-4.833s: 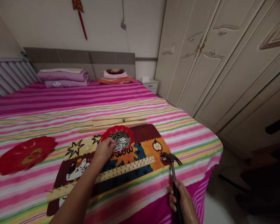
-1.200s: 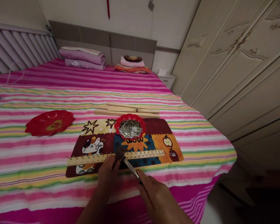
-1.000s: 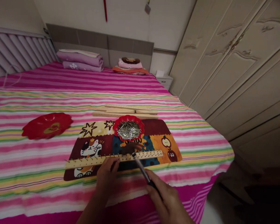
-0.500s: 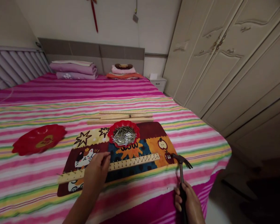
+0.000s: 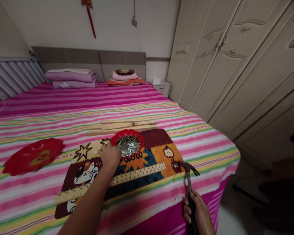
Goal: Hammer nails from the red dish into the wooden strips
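My left hand (image 5: pixel 110 156) is at the left rim of a red scalloped bowl (image 5: pixel 115 133) full of loose nails (image 5: pixel 128 145). Its fingers are mostly hidden behind the back of the hand, so whether it holds a nail does not show. Black-gripped and with a forked claw, a claw hammer (image 5: pixel 188 178) is held by the handle in my right hand (image 5: pixel 198 209). Its head is over the right edge of a printed mat (image 5: pixel 152 138). Across the mat lies a long wooden strip (image 5: pixel 137 173) with several nails standing in it; my left forearm covers part of it.
Several bare wooden strips (image 5: pixel 122 126) lie behind the bowl. A red scalloped plate (image 5: pixel 34 156) rests on the striped bedspread (image 5: pixel 171 120) to the left. Folded bedding (image 5: pixel 73 78) is stacked by the headboard, and a wardrobe (image 5: pixel 210 58) stands along the right.
My left hand has moved from above the wooden strip forward to the bowl of nails. The right hand keeps the hammer in nearly the same place. The view has shifted slightly.
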The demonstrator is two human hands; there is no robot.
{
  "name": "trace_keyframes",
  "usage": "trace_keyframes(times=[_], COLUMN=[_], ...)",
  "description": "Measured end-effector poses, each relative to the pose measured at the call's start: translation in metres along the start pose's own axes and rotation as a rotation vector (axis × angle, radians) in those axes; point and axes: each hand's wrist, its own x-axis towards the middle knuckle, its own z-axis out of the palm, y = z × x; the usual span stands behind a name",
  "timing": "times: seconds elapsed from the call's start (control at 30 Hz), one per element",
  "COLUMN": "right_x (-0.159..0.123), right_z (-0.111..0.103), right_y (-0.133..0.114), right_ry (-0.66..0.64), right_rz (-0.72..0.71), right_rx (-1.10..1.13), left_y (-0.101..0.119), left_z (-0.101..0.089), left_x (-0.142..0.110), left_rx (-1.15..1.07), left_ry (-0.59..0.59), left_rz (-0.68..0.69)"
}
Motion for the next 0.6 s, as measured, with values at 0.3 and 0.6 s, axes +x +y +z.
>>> trace_keyframes(times=[0.3, 0.6], right_x=[-0.001, -0.002], right_z=[-0.001, 0.002], right_y=[0.000, 0.000], right_ry=[0.000, -0.010], right_rz=[-0.003, -0.031], right_rx=[-0.013, -0.030], left_y=[-0.007, -0.007], left_z=[0.003, 0.000], left_x=[0.011, 0.014], left_rx=[-0.152, -0.249], left_ry=[-0.092, -0.144], left_rz=[-0.047, -0.077])
